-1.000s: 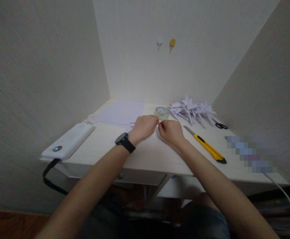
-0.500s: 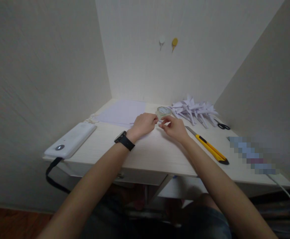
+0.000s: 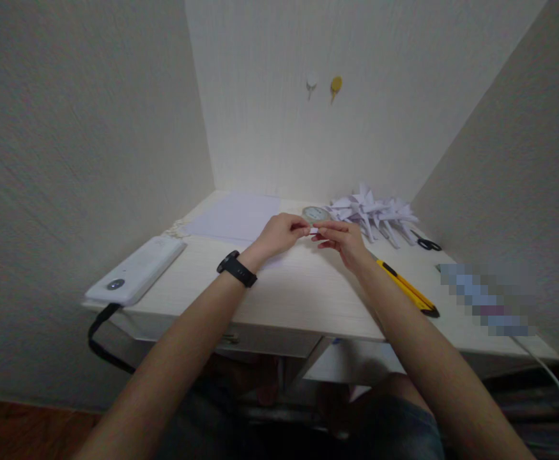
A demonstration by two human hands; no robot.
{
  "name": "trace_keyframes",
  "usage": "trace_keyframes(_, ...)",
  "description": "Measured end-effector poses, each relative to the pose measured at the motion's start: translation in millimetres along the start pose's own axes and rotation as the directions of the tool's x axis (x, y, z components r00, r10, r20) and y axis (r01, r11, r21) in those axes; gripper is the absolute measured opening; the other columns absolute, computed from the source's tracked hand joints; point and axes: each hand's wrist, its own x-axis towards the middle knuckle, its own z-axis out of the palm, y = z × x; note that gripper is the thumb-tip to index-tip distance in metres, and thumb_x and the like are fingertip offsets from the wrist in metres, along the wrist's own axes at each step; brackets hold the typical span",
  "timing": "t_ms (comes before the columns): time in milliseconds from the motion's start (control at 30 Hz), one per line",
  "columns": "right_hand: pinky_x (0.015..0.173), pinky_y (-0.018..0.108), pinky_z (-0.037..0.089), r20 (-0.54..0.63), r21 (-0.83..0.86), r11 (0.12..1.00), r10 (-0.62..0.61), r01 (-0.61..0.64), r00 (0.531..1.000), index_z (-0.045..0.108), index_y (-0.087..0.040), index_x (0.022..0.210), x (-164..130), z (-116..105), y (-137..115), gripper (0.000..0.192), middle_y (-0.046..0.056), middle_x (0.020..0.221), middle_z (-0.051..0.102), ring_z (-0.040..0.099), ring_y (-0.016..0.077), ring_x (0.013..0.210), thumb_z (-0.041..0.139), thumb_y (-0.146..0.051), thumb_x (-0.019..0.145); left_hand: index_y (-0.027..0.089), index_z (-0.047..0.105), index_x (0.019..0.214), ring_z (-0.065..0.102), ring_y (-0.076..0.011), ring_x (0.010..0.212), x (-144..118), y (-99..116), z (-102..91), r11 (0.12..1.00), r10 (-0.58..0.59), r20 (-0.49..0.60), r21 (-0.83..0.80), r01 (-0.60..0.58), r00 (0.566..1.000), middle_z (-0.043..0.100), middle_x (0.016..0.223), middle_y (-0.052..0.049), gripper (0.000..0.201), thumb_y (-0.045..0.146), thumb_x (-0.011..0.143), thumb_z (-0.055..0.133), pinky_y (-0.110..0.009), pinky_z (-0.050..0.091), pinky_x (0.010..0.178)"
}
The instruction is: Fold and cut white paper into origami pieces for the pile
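Between my fingertips is a small white piece of paper [image 3: 314, 230], narrow and strip-like; most of it is covered by the fingers. My left hand [image 3: 283, 234], with a black watch on its wrist, pinches its left end. From the other side my right hand [image 3: 346, 241] grips it between thumb and forefinger, the other fingers slightly spread. Just behind the hands lies a roll of clear tape [image 3: 315, 214]. White paper sheets [image 3: 238, 214] lie flat at the back left, and folded paper pinwheels [image 3: 372, 209] are heaped at the back right.
A yellow utility knife [image 3: 411, 291] lies beside my right forearm, which covers its blade end. Black-handled scissors [image 3: 427, 244] rest by the right wall. A white power bank-like device [image 3: 135, 269] with a black strap sits at the left edge. A blurred-out object [image 3: 483, 300] with a cable is far right.
My right hand has turned and closed in on my left, and the white paper now shows between the fingertips. The right forearm now covers more of the knife.
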Motion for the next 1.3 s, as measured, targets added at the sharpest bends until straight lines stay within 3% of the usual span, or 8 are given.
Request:
trace_keyframes(100, 0.059, 0.027, 0.053, -0.016, 0.059, 0.997, 0.050, -0.049, 0.999, 0.076, -0.017, 0.074, 1, 0, 0, 0.031, 0.005, 0.070, 0.072, 0.066, 0.0164, 0.066, 0.084, -0.040, 0.055, 0.016, 0.076, 0.089, 0.066, -0.0165, 0.079, -1, -1, 1.1, 1.000, 0.011, 0.038, -0.009, -0.010, 0.999, 0.076, 0.088, -0.006, 0.015, 0.022, 0.085, 0.063, -0.026, 0.045, 0.070)
trace_keyframes(267, 0.056, 0.028, 0.050, -0.012, -0.005, 1.000, -0.007, 0.007, 1.000, 0.074, -0.018, 0.065, 2, 2, 5, 0.026, 0.001, 0.058, 0.067, 0.057, 0.0122, 0.054, 0.086, -0.034, 0.049, 0.014, 0.074, 0.088, 0.062, -0.0155, 0.073, -3, -1, 2.5, 1.000, -0.007, 0.119, 0.029, 0.003, 0.993, 0.073, 0.082, -0.006, 0.016, 0.022, 0.085, 0.061, -0.025, 0.040, 0.065)
trace_keyframes(400, 0.057, 0.029, 0.051, 0.013, -0.010, 0.998, 0.064, -0.064, 0.998, 0.074, -0.017, 0.070, 4, 0, 6, 0.026, 0.001, 0.057, 0.067, 0.058, 0.0126, 0.053, 0.084, -0.028, 0.049, 0.013, 0.072, 0.088, 0.057, -0.0143, 0.069, -3, -1, 3.1, 0.999, 0.026, 0.185, 0.029, -0.032, 0.982, 0.070, 0.077, -0.004, 0.017, 0.022, 0.085, 0.057, -0.025, 0.037, 0.063)
trace_keyframes(567, 0.057, 0.029, 0.053, 0.169, -0.034, 0.988, 0.154, -0.150, 0.974, 0.074, -0.016, 0.080, 1, -7, 4, 0.030, 0.002, 0.062, 0.069, 0.061, 0.0134, 0.056, 0.083, -0.025, 0.052, 0.013, 0.070, 0.082, 0.054, -0.0139, 0.067, -3, -3, 3.7, 0.999, 0.034, 0.272, 0.015, -0.040, 0.962, 0.066, 0.072, -0.003, 0.019, 0.022, 0.085, 0.054, -0.025, 0.036, 0.061)
trace_keyframes(800, 0.053, 0.025, 0.052, 0.146, 0.010, 0.987, 0.158, -0.161, 0.976, 0.070, -0.017, 0.074, 1, -8, 11, 0.030, 0.000, 0.061, 0.068, 0.060, 0.0122, 0.055, 0.086, -0.021, 0.050, 0.013, 0.070, 0.091, 0.063, -0.0147, 0.071, -4, -12, 5.2, 0.997, 0.000, 0.285, -0.071, 0.021, 0.958, 0.071, 0.078, -0.004, 0.015, 0.013, 0.079, 0.060, -0.024, 0.042, 0.066)
trace_keyframes(967, 0.057, 0.027, 0.053, 0.156, 0.025, 0.983, 0.174, -0.180, 0.972, 0.070, -0.017, 0.078, 2, -10, 11, 0.031, 0.000, 0.065, 0.069, 0.061, 0.0125, 0.059, 0.085, -0.020, 0.051, 0.014, 0.074, 0.090, 0.063, -0.0176, 0.076, -3, -13, 5.2, 0.996, 0.018, 0.201, 0.084, -0.035, 0.979, 0.073, 0.085, -0.006, 0.017, 0.016, 0.074, 0.071, -0.027, 0.042, 0.069)
trace_keyframes(1300, 0.058, 0.026, 0.048, 0.204, 0.040, 0.978, 0.192, -0.204, 0.960, 0.069, -0.016, 0.073, 0, -4, 14, 0.030, 0.001, 0.062, 0.070, 0.060, 0.0119, 0.057, 0.081, -0.013, 0.045, 0.020, 0.080, 0.093, 0.065, -0.0181, 0.075, -4, -16, 8.4, 0.973, 0.115, 0.237, 0.168, -0.157, 0.965, 0.077, 0.087, -0.006, 0.018, 0.023, 0.079, 0.069, -0.027, 0.037, 0.064)
